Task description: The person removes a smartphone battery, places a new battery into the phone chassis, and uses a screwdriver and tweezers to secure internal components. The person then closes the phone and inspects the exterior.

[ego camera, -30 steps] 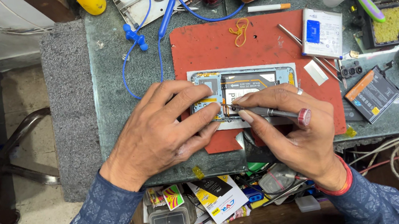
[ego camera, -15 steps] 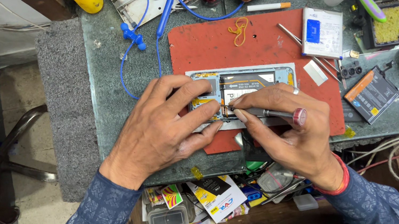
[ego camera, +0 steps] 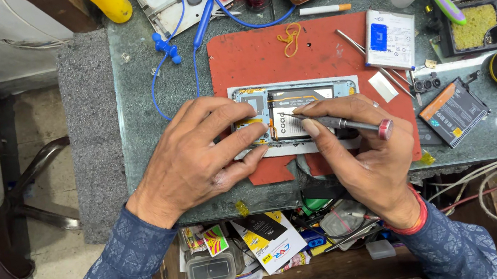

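An opened smartphone (ego camera: 298, 114) lies on a red work mat (ego camera: 261, 56) near the desk's front edge, its long axis running left to right, parallel to that edge. The left hand (ego camera: 198, 158) lies flat over the phone's left end, fingers spread and pressing it down. The right hand (ego camera: 365, 153) pinches a slim screwdriver (ego camera: 343, 123) between thumb and forefinger; the shaft slants left, its tip touching the board near the phone's middle, just right of the left fingertips (ego camera: 253, 128).
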Motion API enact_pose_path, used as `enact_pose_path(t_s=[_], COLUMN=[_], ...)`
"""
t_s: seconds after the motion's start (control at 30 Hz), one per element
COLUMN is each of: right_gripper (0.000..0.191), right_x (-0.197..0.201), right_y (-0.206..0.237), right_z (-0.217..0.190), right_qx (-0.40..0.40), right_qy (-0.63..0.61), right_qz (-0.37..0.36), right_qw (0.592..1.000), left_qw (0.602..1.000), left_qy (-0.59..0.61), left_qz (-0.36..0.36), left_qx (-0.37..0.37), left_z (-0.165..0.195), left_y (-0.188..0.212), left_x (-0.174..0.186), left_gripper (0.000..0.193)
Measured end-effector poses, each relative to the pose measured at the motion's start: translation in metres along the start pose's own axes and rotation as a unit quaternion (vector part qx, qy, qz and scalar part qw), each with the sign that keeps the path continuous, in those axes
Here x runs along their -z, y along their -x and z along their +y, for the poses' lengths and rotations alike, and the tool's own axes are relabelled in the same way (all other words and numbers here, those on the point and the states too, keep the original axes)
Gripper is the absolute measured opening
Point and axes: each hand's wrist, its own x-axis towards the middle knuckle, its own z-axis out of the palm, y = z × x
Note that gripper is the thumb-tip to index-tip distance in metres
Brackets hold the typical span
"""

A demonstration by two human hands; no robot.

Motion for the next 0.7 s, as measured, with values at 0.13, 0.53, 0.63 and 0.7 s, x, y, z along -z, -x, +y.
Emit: enact_pose_path(t_s=[0.13,0.53,0.63,0.7], right_gripper=[0.017,0.017,0.016,0.014], right_x=[-0.001,-0.005,-0.002,0.006], right_y=[-0.002,0.002,0.004,0.007], right_z=[0.002,0.006,0.000,-0.004], right_qx=[-0.043,-0.039,0.009,0.047], right_qy=[-0.011,-0.095,-0.061,0.039], right_qz=[0.022,0.103,0.121,0.141], right_qw=[0.999,0.989,0.991,0.988], left_qw=[1.000,1.000,1.000,1.000], left_qy=[-0.013,-0.001,0.008,0.007], left_qz=[-0.007,-0.003,0.003,0.009], left_qx=[-0.009,0.005,0.013,0.024], left_z=[-0.004,-0.006,-0.001,0.003], left_y=[-0.004,-0.003,-0.002,-0.001], left_x=[-0.001,0.004,0.008,0.011], left_gripper=[0.028,0.031,0.034,0.035])
